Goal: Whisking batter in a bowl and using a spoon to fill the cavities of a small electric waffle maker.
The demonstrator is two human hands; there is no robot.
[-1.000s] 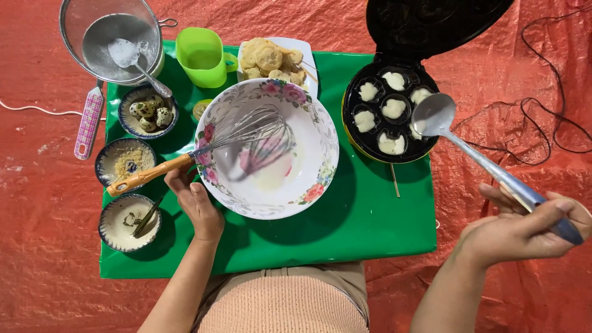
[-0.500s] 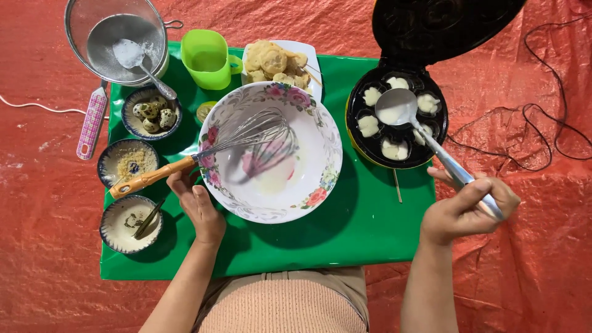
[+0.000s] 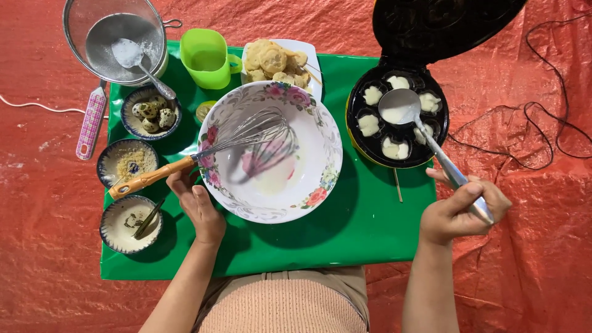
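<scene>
Right hand [image 3: 464, 209] closed round ladle [image 3: 425, 132] handle end, bowl of ladle tipped over centre of round black mould pan [image 3: 396, 123], batter in most cups. Left hand [image 3: 198, 206] curled against rim of floral bowl [image 3: 271, 151], bracing it. Whisk [image 3: 203, 154] propped across bowl, wooden handle beside left hand, ungripped

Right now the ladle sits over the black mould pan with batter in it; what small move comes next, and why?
Probably tip the ladle gently into the middle cavity of the black mould pan. The right hand holds it directly above that cavity, batter shows in its bowl, and the ring cavities around it already look filled. The left hand steadies the floral bowl.
</scene>
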